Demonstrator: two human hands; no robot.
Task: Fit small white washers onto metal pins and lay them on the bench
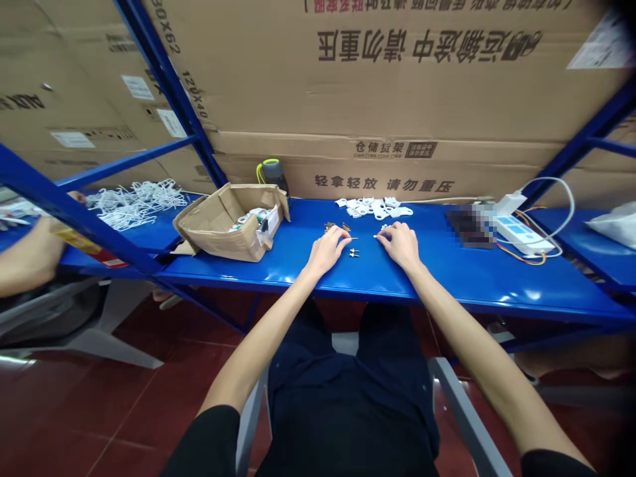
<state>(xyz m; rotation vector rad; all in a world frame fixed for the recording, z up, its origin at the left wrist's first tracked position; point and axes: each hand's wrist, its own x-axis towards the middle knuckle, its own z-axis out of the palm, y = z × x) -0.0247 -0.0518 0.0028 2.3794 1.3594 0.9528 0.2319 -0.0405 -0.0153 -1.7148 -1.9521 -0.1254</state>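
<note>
Over the blue tabletop, my left hand [328, 250] is closed in a pinch on a thin brass-coloured pin [354, 238] that points to the right. Brass-coloured pieces [346, 226] lie just beyond its fingers. My right hand [400, 244] pinches a tiny white piece [376, 236] at its fingertips, close to the table. More small white pieces [384, 227] lie by its knuckles, partly hidden. Between the hands, nearer the front edge, rest a few small pins with white parts [354, 253]. White plastic parts [372, 207] are heaped behind both hands.
An open cardboard box [218, 230] with assorted parts stands left, a dark bottle [275, 175] behind it. At right are a blurred dark object [471, 226] and a power strip [525, 233] with cables. Another person's arm [30, 258] and white cords [134, 204] are far left.
</note>
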